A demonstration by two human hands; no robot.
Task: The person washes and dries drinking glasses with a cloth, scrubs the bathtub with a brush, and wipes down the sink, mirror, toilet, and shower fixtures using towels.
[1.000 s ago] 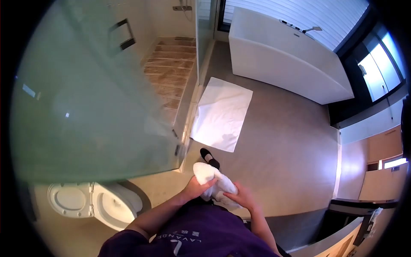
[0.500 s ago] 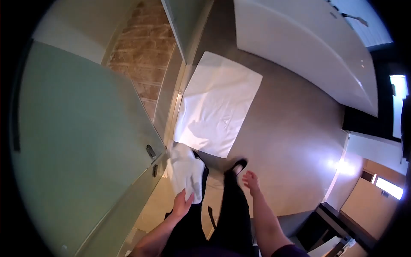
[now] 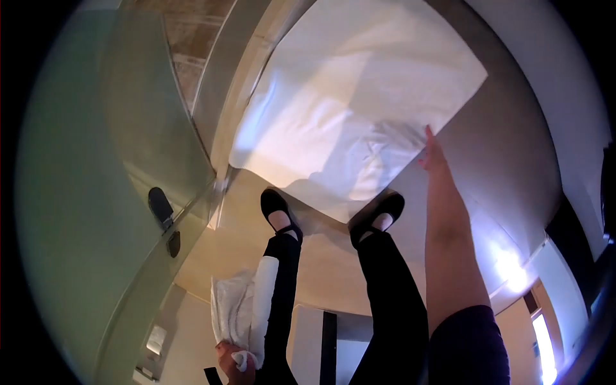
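Observation:
A white bath mat [image 3: 346, 83] lies spread on the floor in front of my feet, with an emblem and some creases near its right edge. My right hand [image 3: 432, 154] reaches down beside that edge, fingers apart and holding nothing; whether it touches the mat I cannot tell. Low on the left, my left hand [image 3: 232, 362] is closed around a bunched white towel [image 3: 236, 308], which hangs next to my left leg. Part of the towel is a smooth roll-like fold.
A frosted glass door [image 3: 83, 192] with a dark metal fitting [image 3: 160, 206] stands on the left, its sill running along the mat. My black shoes [image 3: 276, 204] are at the mat's near edge. A white curved panel [image 3: 539, 70] rises at the right.
I have bent lower, so the mat looks nearer. My right hand has moved forward to the mat's right edge. My left hand has drawn back with the towel, away from the mat.

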